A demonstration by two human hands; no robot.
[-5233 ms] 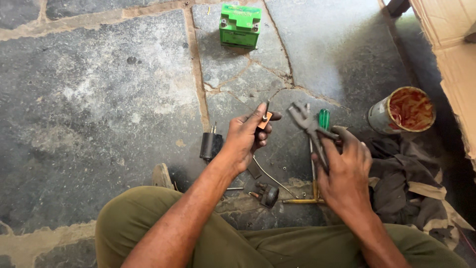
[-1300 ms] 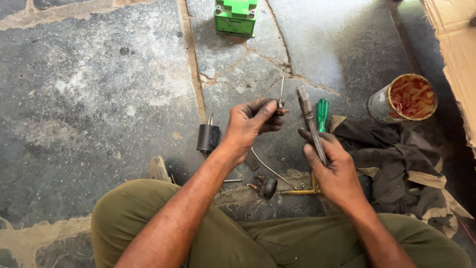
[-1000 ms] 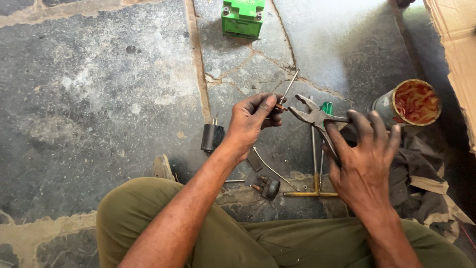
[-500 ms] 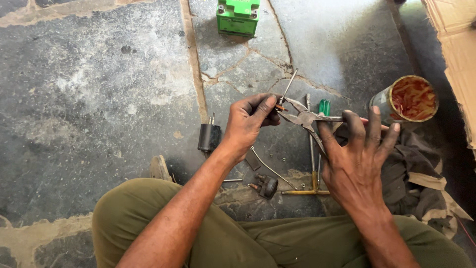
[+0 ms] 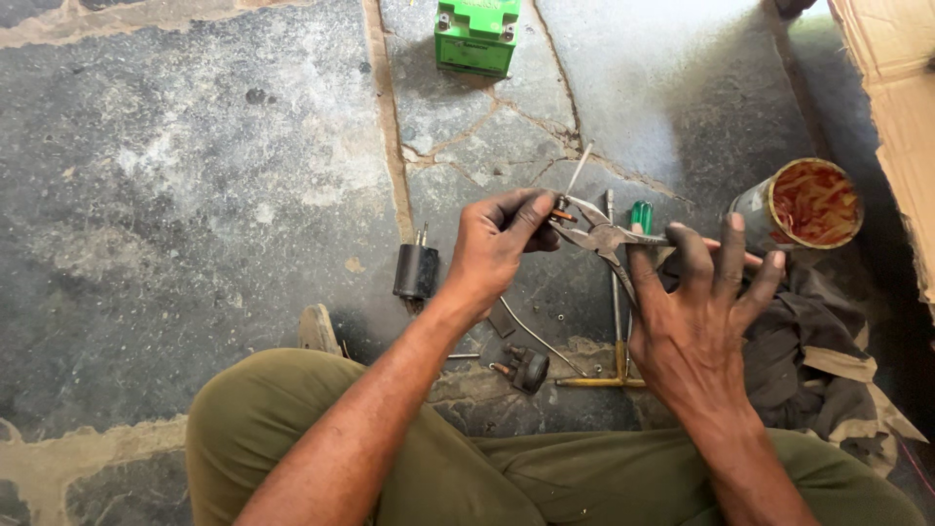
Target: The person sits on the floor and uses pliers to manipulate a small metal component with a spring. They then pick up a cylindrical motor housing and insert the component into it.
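On the stone floor (image 5: 195,195), a black cylindrical part (image 5: 416,270) is being left standing just beside the left hand (image 5: 497,248), whose fingers are being clenched around a small orange-tipped piece (image 5: 562,213). That piece is being nipped by the pliers (image 5: 609,239), which are being grasped in the right hand (image 5: 696,312). Farther right, a rusty tin (image 5: 801,206) is being propped against dark cloth (image 5: 818,331).

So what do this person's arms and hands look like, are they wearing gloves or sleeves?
No gloves and no sleeves in view: both forearms are bare up to the frame's edge. The left hand and right hand are bare too, with no rings, watch or bracelet visible, and the fingers look smudged with dark grime. The only clothing that shows is olive-green trousers over the knees.
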